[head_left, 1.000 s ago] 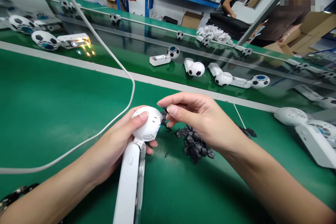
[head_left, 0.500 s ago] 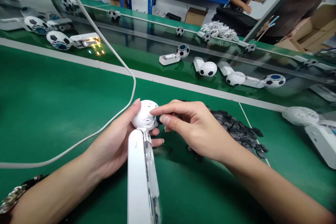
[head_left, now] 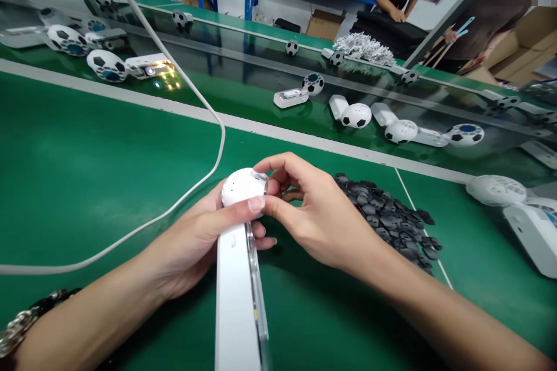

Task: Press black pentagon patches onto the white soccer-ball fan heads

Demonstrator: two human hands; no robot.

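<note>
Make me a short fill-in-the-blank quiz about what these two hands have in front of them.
1. The left hand grips a device whose body is ____ in colour.
2. The pile of dark pieces lies on the ____ side of the right hand.
3. The cable curves across a table that is ____.
Missing words: white; right; green.

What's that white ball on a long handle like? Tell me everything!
The white plastic ball on a long flat handle is smooth, with a small slot in its dome and a clear strip along the handle's edge. It lies pointing away over the green table. The left hand grips its neck; the right hand pinches the ball's side.
</note>
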